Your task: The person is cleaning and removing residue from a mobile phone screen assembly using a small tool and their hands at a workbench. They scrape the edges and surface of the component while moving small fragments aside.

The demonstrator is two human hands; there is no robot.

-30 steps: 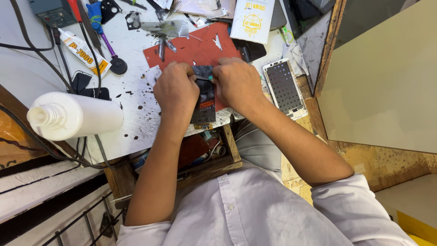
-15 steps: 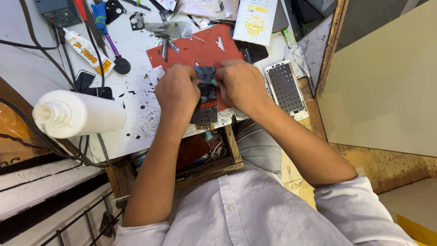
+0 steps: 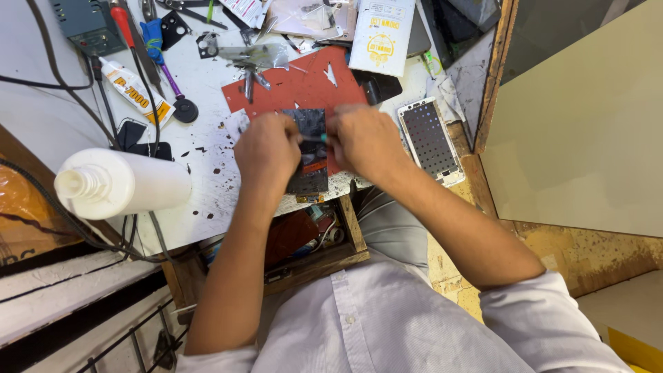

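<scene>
An opened dark phone [image 3: 309,155] lies flat on a red mat [image 3: 297,86] at the front edge of a stained white workbench [image 3: 207,200]. My left hand [image 3: 266,152] rests on the phone's left side and holds it down. My right hand [image 3: 362,141] is closed on a thin tool with a teal handle [image 3: 314,138], its tip over the phone's upper part. The fingers hide much of the phone's middle.
A white plastic bottle [image 3: 121,183] lies at the left. A white phone frame [image 3: 429,140] sits right of my hands. A glue tube [image 3: 135,90], screwdrivers [image 3: 162,55], tweezers, a white box [image 3: 381,34] and cables lie behind. An open wooden drawer [image 3: 311,242] is below.
Both hands have shifted slightly on the phone; the right hand has moved a little to the right and the phone's upper part shows more between them.
</scene>
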